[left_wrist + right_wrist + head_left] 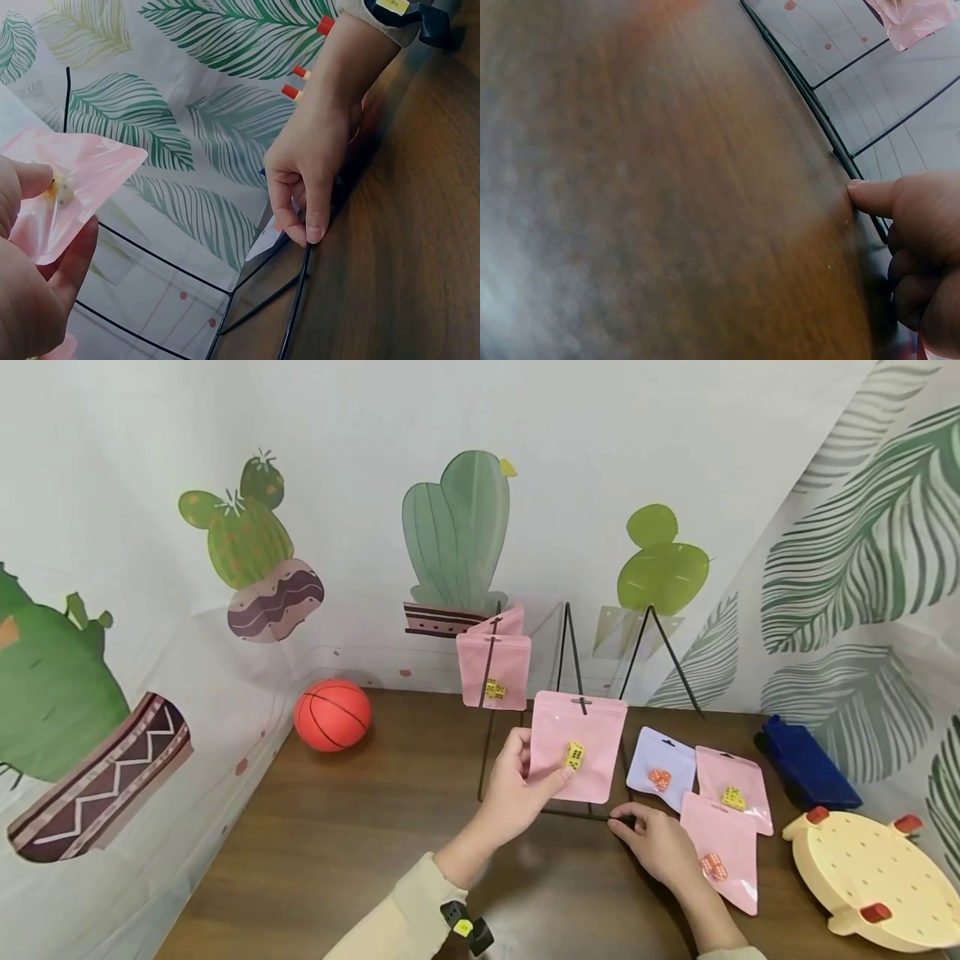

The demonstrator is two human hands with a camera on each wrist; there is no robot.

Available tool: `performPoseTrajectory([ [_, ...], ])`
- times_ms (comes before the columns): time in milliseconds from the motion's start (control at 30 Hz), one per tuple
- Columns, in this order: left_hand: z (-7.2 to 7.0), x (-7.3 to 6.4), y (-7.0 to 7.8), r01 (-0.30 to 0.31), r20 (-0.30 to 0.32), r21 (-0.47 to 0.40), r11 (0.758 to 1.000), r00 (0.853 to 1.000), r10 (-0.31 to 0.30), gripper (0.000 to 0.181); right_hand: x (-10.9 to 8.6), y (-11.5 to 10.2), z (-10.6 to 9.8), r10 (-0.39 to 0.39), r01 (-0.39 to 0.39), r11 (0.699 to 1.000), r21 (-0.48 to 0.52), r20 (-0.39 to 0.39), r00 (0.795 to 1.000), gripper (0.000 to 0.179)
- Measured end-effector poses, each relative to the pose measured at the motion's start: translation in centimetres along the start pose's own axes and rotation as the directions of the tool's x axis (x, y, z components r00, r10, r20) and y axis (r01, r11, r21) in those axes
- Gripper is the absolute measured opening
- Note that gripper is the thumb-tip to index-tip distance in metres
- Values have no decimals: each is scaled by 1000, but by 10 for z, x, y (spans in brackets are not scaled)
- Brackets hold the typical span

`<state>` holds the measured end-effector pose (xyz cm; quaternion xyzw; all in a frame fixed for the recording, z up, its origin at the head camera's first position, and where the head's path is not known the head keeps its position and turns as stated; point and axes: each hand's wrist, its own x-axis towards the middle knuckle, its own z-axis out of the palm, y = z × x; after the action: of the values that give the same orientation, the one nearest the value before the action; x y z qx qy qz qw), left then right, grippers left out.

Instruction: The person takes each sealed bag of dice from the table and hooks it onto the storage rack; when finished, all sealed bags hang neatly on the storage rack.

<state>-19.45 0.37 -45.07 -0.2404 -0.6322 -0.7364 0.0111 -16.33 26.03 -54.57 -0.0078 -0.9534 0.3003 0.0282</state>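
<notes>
My left hand [517, 789] pinches a pink pouch [581, 718] with yellow dice [574, 755] inside, thumb across its front. The pouch's top hole lies at a prong of the black wire rack [573, 647]; whether the prong passes through it, I cannot tell. At the rack's base, the right hand [658, 843] pinches the bottom wire between thumb and finger, also seen in the right wrist view, where the thumb of the right hand [930, 225] lies on the base wire [829, 135]. More pink pouches [492, 652] hang on the rack's left side, the front one holding yellow dice.
Right of the rack lie a lilac pouch [662, 756] with orange dice and two pink pouches [731, 768], partly overlapping. A blue cloth item [813, 764] and a cream round board with red pegs [873, 877] stand farther right. A red ball [332, 715] sits back left.
</notes>
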Motion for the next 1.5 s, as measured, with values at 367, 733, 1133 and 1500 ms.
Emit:
performPoseTrajectory([
  [367,-2,16,-9,-9,-77,58,998,997,13,39,1,0,2,-22,22,1000,-1,-18,1000,13],
  [733,3,47,-19,69,-151,67,995,987,-58,31,-3,1,1,-8,8,1000,-6,-13,1000,13],
  [1133,12,84,-30,148,-297,-26,989,943,-149,24,-3,-1,2,-23,23,1000,-9,-23,999,10],
  [1500,17,113,-38,184,-370,-71,980,908,-197,22,-3,-1,2,-21,21,1000,-8,-24,999,10],
])
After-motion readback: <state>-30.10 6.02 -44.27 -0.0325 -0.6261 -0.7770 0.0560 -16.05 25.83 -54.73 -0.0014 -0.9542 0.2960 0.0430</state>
